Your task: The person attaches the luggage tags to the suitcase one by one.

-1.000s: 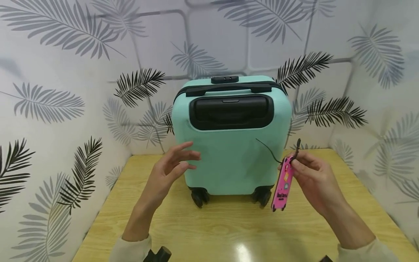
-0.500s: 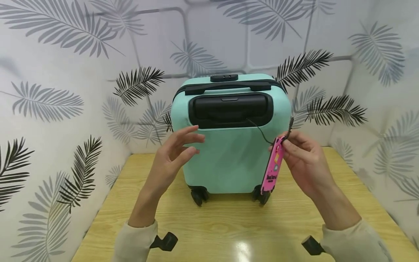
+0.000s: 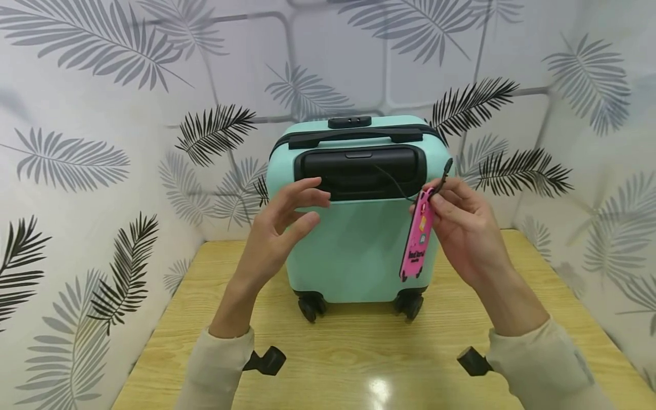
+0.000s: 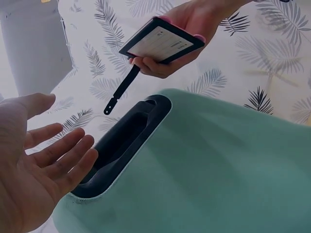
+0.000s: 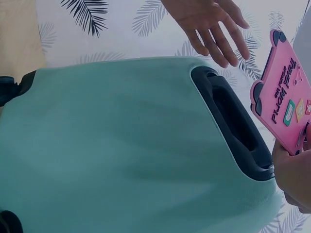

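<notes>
A mint-green suitcase [image 3: 359,250] stands upright on its wheels, with a black carry handle [image 3: 359,135] on top and a recessed black pull handle [image 3: 364,165] below it. My right hand [image 3: 466,228] pinches a pink luggage tag [image 3: 416,242] by its upper end, in front of the suitcase's right side. The tag's black strap [image 4: 125,88] sticks out free; its back, in the left wrist view, carries a white label. To the left, my left hand [image 3: 274,228] holds nothing, its fingers loosely bent in front of the suitcase and apart from the tag.
The suitcase rests on a light wooden table [image 3: 328,364] close to a wall [image 3: 328,62] with a leaf pattern. A black combination lock [image 3: 349,122] sits on the suitcase's top. Small black devices [image 3: 269,361] are worn at both wrists.
Both hands have risen and moved forward toward the suitcase's upper part. The luggage tag has gone up and to the left with my right hand. The suitcase stays in place.
</notes>
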